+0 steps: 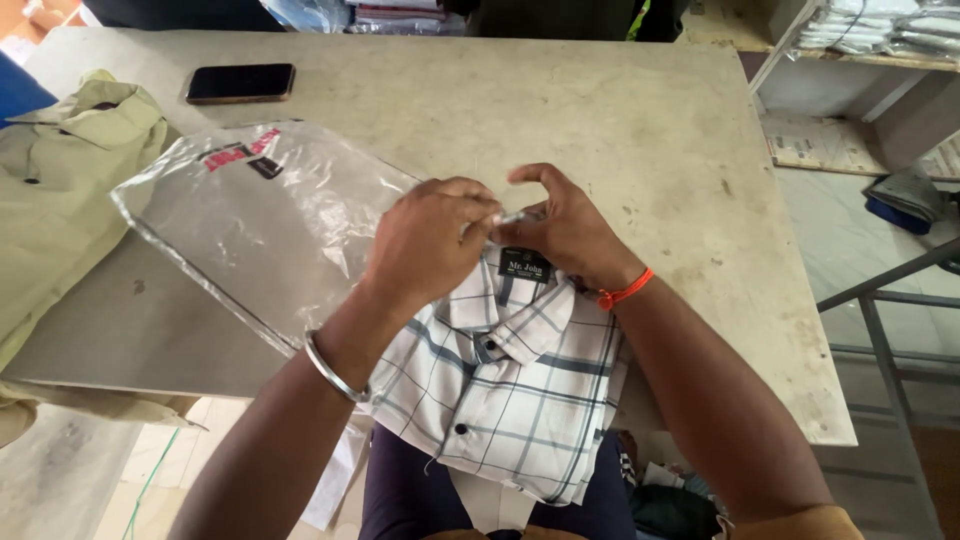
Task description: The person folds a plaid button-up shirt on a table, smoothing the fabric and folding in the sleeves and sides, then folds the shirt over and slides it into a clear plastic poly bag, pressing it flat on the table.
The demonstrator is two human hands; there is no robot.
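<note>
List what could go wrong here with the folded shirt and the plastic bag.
1. The folded checked shirt hangs partly over the table's near edge, so it might slide off or unfold.
2. Both the left hand and the right hand pinch at the collar; a tug could pull the fold askew.
3. The clear plastic bag lies loose beside them and could get pushed away.

Shirt collar (pixel 497 262) top behind both hands; pale garment (pixel 60 190) cut off at left edge.
</note>
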